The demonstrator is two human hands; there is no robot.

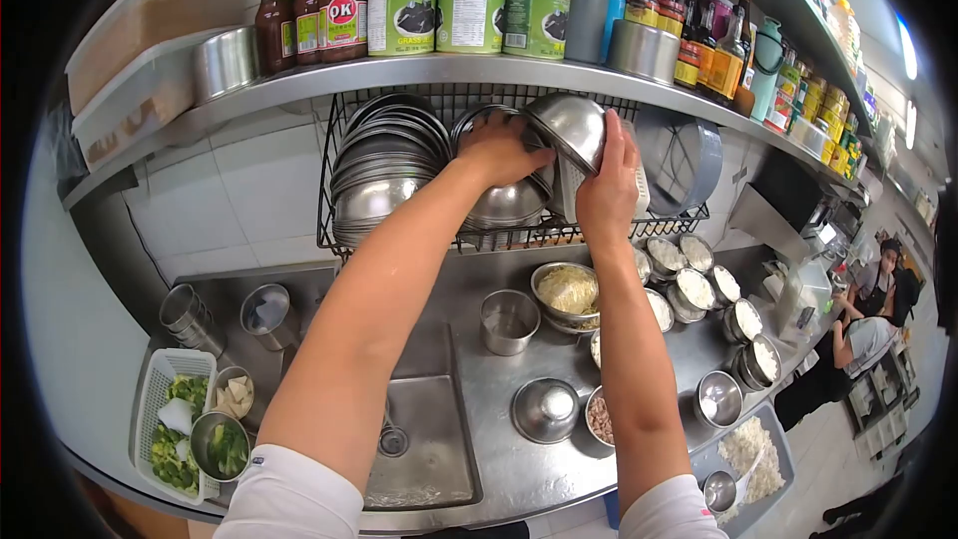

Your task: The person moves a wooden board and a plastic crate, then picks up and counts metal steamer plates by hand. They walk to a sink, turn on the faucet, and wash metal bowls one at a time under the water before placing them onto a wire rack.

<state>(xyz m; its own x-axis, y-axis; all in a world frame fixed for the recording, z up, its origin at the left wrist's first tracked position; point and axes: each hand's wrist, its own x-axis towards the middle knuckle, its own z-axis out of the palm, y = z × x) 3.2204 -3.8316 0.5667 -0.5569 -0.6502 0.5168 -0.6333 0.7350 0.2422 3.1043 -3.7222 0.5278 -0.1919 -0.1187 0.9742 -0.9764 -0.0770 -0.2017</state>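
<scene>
Above the counter, a black wire rack (326, 185) holds stacks of metal bowls. My right hand (611, 185) grips a shiny metal bowl (571, 125) by its rim, with the rounded outside turned up towards me. Beside it, my left hand (502, 152) is over the middle stack of metal bowls (504, 205), its fingers curled on the upper rims and the thumb pointing right. Part of its fingertips is hidden. Another tall stack of bowls (384, 175) leans at the left of the rack. A white plastic basket (639, 175) is partly behind my right hand.
Cans (471, 10) and sauce bottles (344, 10) line the shelf (419, 70) overhead. Below are a sink (424, 449), an upturned bowl (545, 409) and several rice bowls (696, 289). A vegetable basket (150, 389) stands left, a rice tub (783, 439) right. Two people (863, 329) are further right.
</scene>
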